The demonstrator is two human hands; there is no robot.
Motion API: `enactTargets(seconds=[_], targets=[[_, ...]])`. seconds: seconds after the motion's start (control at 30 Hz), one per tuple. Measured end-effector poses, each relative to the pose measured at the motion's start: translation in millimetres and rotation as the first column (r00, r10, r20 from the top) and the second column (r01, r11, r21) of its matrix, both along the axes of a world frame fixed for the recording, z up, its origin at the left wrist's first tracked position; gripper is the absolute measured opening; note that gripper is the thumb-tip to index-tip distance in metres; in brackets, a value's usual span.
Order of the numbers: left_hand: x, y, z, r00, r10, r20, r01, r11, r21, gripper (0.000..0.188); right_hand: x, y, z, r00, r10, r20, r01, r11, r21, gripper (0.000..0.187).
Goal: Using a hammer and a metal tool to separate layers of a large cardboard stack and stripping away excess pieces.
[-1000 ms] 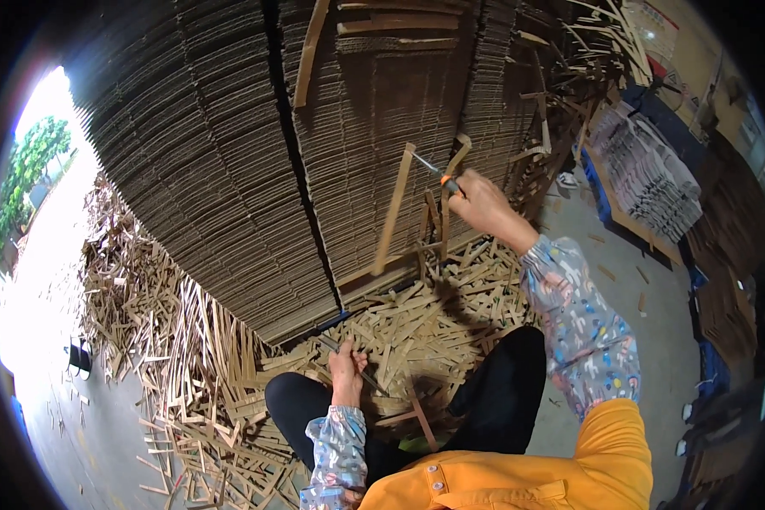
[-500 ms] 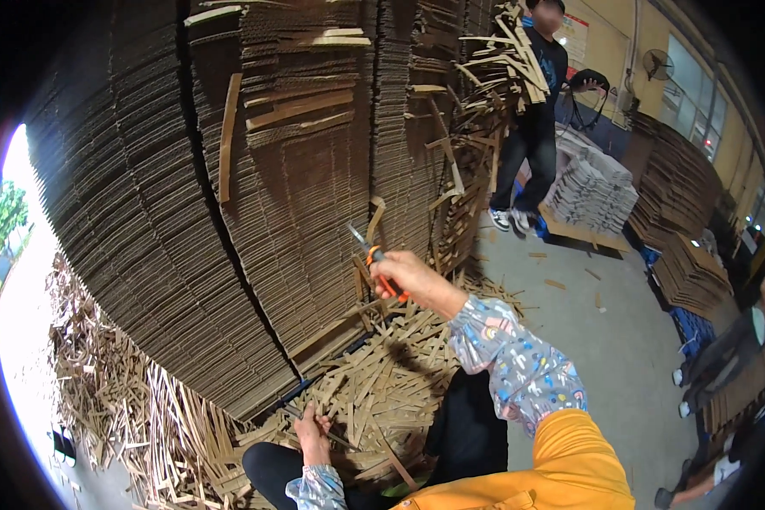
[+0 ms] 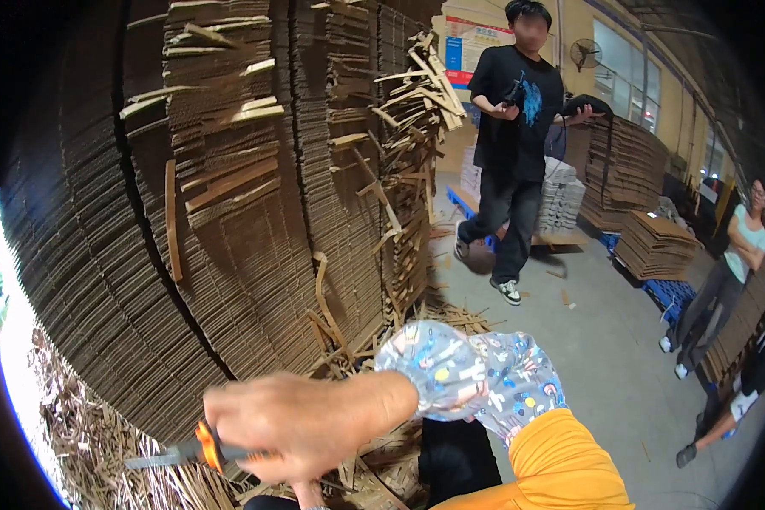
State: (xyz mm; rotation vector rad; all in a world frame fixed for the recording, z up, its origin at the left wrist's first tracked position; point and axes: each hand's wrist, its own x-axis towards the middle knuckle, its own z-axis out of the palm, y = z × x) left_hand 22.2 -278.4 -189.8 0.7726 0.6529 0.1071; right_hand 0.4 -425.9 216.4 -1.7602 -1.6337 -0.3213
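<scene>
My right hand (image 3: 293, 425) is closed round a utility knife (image 3: 206, 445) with an orange and black handle. Its grey blade points left, above the heap of cardboard scraps. Only a small part of my left hand or wrist (image 3: 308, 495) shows beneath the right one at the lower edge; its fingers are hidden. In front rises a tall stack of brown corrugated cardboard (image 3: 246, 289). Torn strips (image 3: 234, 187) stick out of its face, and a long bent strip (image 3: 323, 293) hangs near its lower right.
Loose cardboard strips (image 3: 68, 399) lie heaped on the floor around the stack's base. A person in dark clothes (image 3: 518, 127) stands beyond the stack, holding dark objects. Further right are cardboard piles (image 3: 654, 246) on blue pallets (image 3: 676, 302) and another person with folded arms (image 3: 744, 238).
My right hand has swung left and down with the knife, now covering most of my left hand. The view has turned rightward, and the person in dark clothes has come nearer.
</scene>
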Motion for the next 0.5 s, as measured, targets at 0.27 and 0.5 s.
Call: enactTargets(seconds=[0.27, 0.5], targets=[[5, 17, -7, 0.996, -0.052, -0.066, 0.056, 0.997, 0.06, 0.026, -24, -29, -21, 0.996, -0.074, 0.047, 0.078, 0.994, -0.075, 0.02], [2, 6, 8, 0.984, -0.031, -0.173, 0.049, 0.994, 0.103, 0.03, -25, -51, -19, 0.985, -0.168, -0.029, 0.167, 0.986, -0.012, 0.014]])
